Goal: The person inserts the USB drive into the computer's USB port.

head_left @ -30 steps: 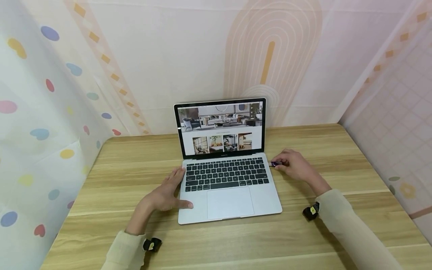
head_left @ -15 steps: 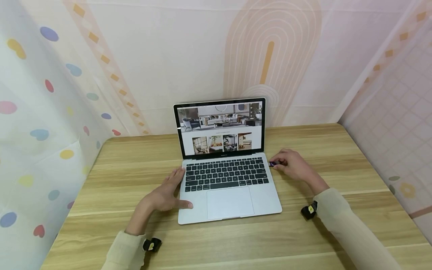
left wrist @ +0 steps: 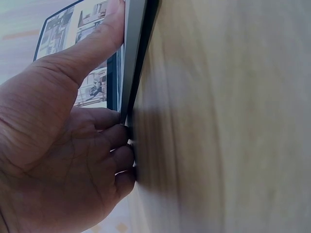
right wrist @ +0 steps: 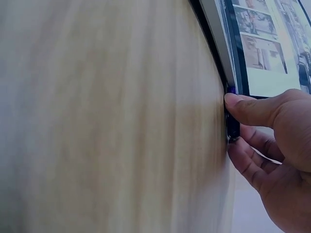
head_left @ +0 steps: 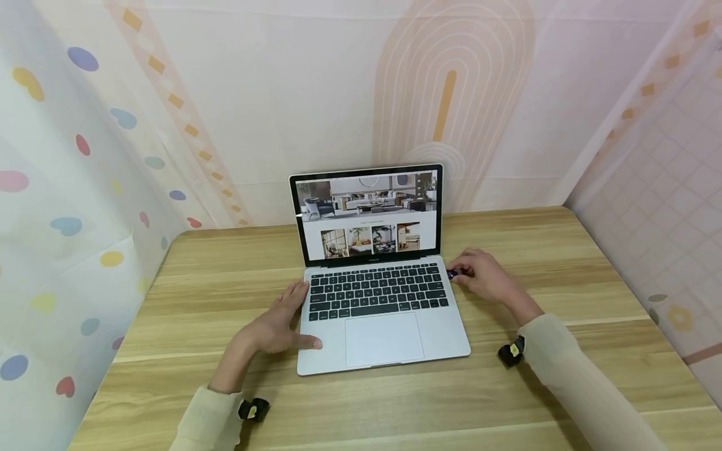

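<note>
An open silver laptop stands on the wooden table, its screen lit with furniture pictures. My left hand rests against its left side, thumb laid straight on the palm rest and fingers along the edge. In the left wrist view, those fingertips press at the laptop's side, close to the table. At the right side, my right hand pinches a small dark purple USB flash drive between thumb and fingers. The drive lies right against the laptop's edge beside the keyboard, its metal plug hidden.
The wooden table extends on both sides of the laptop and in front of it. Patterned cloth hangs behind and at both sides. A small black wrist camera sits at the right sleeve, another black camera at the left.
My right hand has moved slightly left, bringing the USB flash drive up to the laptop. Its metal plug, visible one second ago, is now out of sight. The left hand stays put.
</note>
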A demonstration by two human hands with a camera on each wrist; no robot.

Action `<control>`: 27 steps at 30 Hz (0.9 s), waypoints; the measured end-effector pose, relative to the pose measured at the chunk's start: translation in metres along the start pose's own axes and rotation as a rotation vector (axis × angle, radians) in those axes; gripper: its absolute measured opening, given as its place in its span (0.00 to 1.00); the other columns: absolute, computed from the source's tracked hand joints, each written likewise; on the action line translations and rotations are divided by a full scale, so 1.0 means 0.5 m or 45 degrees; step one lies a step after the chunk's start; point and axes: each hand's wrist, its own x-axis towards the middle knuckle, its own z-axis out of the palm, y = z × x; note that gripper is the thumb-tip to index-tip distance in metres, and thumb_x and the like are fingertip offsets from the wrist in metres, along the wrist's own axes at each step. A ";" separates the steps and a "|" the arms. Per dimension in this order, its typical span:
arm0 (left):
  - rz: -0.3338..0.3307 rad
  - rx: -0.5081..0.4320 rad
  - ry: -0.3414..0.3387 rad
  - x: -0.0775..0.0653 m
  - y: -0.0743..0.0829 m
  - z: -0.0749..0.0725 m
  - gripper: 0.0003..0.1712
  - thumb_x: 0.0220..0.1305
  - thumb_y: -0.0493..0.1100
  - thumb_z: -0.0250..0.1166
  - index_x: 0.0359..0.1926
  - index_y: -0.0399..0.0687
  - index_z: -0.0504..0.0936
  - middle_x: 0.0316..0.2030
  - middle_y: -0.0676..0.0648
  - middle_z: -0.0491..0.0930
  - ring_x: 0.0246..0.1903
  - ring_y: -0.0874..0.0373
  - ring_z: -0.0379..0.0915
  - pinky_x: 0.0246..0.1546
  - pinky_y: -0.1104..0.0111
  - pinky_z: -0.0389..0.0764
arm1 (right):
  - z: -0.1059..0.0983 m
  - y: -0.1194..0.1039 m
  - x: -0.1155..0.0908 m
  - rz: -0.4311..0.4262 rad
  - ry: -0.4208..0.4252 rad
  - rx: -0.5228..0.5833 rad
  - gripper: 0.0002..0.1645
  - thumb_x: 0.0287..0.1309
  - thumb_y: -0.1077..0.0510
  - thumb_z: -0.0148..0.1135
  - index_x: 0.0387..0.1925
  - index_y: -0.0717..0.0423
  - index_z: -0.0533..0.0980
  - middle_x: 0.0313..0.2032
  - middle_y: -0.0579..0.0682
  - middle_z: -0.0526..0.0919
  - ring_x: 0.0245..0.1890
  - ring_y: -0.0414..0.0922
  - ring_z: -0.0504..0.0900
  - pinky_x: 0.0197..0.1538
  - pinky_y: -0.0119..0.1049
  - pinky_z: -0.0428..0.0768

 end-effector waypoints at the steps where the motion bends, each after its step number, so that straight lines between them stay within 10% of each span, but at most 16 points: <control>1: 0.000 0.001 0.001 0.000 -0.001 -0.001 0.76 0.49 0.63 0.79 0.83 0.44 0.38 0.83 0.38 0.34 0.81 0.35 0.27 0.79 0.37 0.40 | -0.001 0.001 0.001 -0.005 0.001 0.001 0.15 0.63 0.65 0.68 0.51 0.58 0.85 0.44 0.55 0.84 0.40 0.47 0.78 0.45 0.40 0.78; 15: 0.043 -0.068 0.196 -0.015 -0.043 -0.018 0.65 0.56 0.69 0.73 0.82 0.45 0.50 0.80 0.36 0.53 0.78 0.34 0.51 0.76 0.40 0.57 | -0.032 0.029 -0.039 -0.066 0.053 0.046 0.24 0.67 0.56 0.67 0.60 0.64 0.78 0.54 0.64 0.84 0.52 0.61 0.84 0.56 0.58 0.84; 27: 0.001 0.014 0.428 -0.051 -0.079 -0.054 0.65 0.60 0.73 0.66 0.84 0.59 0.38 0.83 0.39 0.38 0.79 0.28 0.39 0.74 0.30 0.50 | -0.074 0.068 -0.116 0.020 0.144 -0.015 0.30 0.67 0.54 0.67 0.66 0.63 0.73 0.64 0.69 0.74 0.61 0.70 0.74 0.60 0.70 0.74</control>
